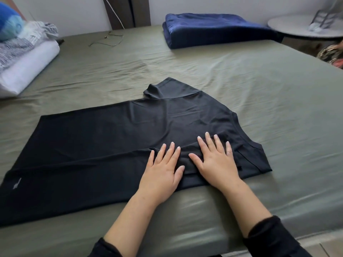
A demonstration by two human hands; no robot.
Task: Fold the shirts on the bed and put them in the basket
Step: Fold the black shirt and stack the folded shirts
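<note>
Hands first: your left hand and right hand lie palm down, side by side, on a black shirt at the near edge of the bed. Fingers of both are straight and slightly spread, pressing flat on the cloth and gripping nothing. Dark sleeves cover your forearms near the bottom of the view.

The shirt is spread flat on the olive-green sheet, lying sideways to you: its hem end runs off to your left, and its neck end lies to your right, past the right hand. One side is folded in, and both palms rest on that fold. A small pale mark shows on the shirt near its left end; it is too blurred to read.

Farther off, a folded navy blanket rests at the far right of the bed. White and patterned bedding is stacked at the far left. A thin cord lies on the sheet between them.
</note>
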